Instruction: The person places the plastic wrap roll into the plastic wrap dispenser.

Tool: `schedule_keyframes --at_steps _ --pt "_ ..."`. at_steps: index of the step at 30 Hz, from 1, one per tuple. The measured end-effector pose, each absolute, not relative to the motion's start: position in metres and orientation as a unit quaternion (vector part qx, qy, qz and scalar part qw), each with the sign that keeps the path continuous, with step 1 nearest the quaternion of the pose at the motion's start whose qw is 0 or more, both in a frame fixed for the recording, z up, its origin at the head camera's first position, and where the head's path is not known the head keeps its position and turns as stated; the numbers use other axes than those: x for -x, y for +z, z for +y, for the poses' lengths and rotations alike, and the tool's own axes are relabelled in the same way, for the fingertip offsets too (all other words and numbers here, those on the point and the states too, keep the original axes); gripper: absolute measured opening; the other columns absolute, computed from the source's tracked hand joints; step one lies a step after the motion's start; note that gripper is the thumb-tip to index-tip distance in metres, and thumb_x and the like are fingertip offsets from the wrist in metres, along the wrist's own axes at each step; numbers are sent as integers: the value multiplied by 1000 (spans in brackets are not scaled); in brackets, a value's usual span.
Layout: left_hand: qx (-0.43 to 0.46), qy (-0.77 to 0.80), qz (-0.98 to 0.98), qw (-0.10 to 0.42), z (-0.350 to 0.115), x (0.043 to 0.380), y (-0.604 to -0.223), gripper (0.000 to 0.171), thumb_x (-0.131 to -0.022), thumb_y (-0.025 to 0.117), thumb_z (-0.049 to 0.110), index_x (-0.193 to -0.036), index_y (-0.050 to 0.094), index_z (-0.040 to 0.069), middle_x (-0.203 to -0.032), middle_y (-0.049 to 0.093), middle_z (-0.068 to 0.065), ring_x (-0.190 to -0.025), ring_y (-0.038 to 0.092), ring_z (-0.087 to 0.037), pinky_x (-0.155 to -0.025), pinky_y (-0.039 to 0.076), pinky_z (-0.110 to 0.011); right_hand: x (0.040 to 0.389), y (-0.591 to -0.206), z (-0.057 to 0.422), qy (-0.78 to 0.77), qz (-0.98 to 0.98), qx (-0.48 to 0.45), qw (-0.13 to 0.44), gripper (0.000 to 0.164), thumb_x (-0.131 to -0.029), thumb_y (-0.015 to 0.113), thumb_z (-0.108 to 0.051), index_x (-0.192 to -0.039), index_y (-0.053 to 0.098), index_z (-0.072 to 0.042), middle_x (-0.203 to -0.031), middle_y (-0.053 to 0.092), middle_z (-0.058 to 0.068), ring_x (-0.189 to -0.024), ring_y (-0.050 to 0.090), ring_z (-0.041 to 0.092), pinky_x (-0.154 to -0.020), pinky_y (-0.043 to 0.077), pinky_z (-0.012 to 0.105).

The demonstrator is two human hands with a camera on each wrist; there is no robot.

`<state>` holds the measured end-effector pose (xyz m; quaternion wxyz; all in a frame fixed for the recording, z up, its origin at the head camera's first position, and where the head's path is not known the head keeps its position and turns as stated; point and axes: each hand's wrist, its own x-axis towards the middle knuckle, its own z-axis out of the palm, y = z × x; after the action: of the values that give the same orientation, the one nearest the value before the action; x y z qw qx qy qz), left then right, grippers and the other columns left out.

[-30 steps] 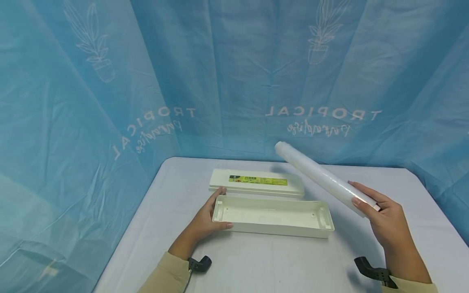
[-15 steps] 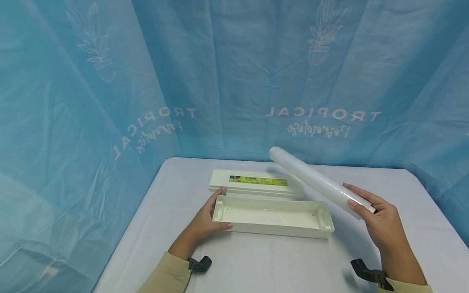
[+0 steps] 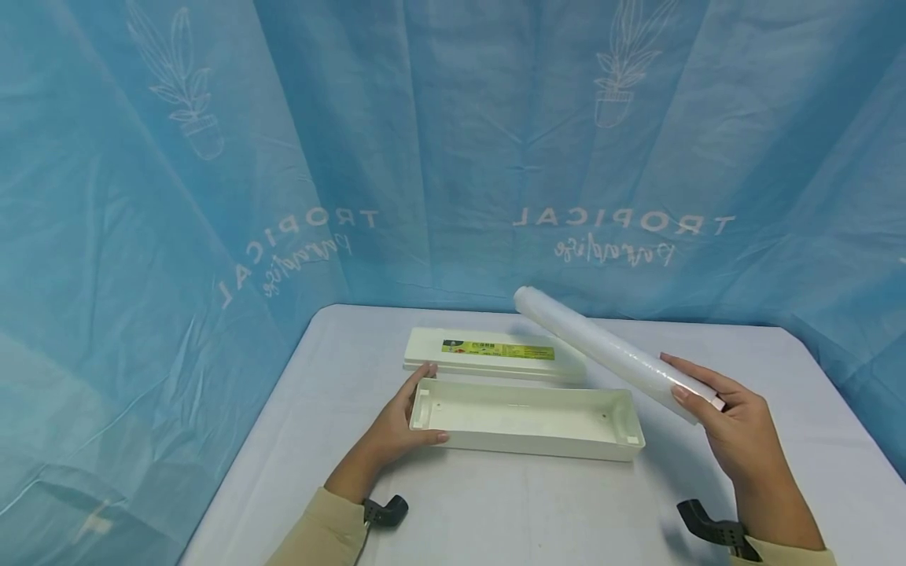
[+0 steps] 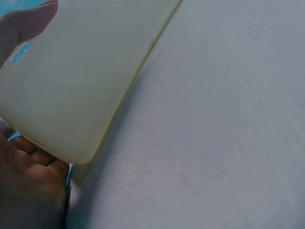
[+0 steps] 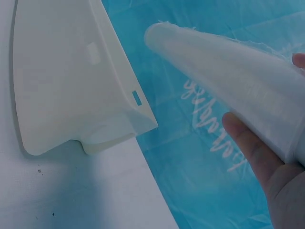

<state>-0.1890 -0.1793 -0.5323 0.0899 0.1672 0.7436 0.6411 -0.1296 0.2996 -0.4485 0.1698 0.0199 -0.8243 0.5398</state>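
A long off-white plastic box (image 3: 524, 448), hollow side up, sits on the table in the head view. My left hand (image 3: 396, 424) grips its left end, thumb on the front wall and fingers round the back corner. The left wrist view shows that thumb (image 4: 33, 21) against the box wall (image 4: 86, 86). My right hand (image 3: 736, 424) holds a roll of cling film (image 3: 609, 346) by its lower right end, thumb on the near side. The roll slants up to the left, above the table and apart from the box. Its clear film looks ragged along one edge in the right wrist view.
Behind the box lies its matching off-white lid (image 3: 425, 346) with a yellow-green label, partly covered by the roll at its right end. A white cloth covers the table (image 3: 538, 511). Blue printed curtains (image 3: 453, 157) hang close behind the table and at its left.
My right hand has moved slightly left with the cling film roll, and the roll's far end has dropped a little. My left hand and the box have stayed in place.
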Motion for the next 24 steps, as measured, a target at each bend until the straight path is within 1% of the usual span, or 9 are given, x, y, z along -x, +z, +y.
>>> schedule_keyframes --at_steps 10,22,24 --pt "-167 637 748 85 -179 189 -533 130 -71 97 2 -171 14 15 -172 21 0 -146 43 -31 -106 51 -34 128 -448 297 520 -839 6 159 43 -103 72 -25 -145 67 -14 -148 60 5 -120 56 13 -83 49 13" --pt "-162 643 743 92 -178 188 -531 129 -72 96 1 -171 14 16 -172 22 0 -143 46 -33 -103 53 -35 127 -448 296 524 -835 -13 170 42 -104 71 -19 -145 66 -11 -147 61 8 -119 58 12 -84 50 13" --pt "-162 642 744 92 -179 188 -531 129 -72 96 1 -171 14 16 -172 22 1 -142 47 -33 -103 53 -35 127 -448 296 526 -832 -17 172 41 -104 71 -18 -144 66 -10 -147 61 7 -119 59 11 -84 50 13"
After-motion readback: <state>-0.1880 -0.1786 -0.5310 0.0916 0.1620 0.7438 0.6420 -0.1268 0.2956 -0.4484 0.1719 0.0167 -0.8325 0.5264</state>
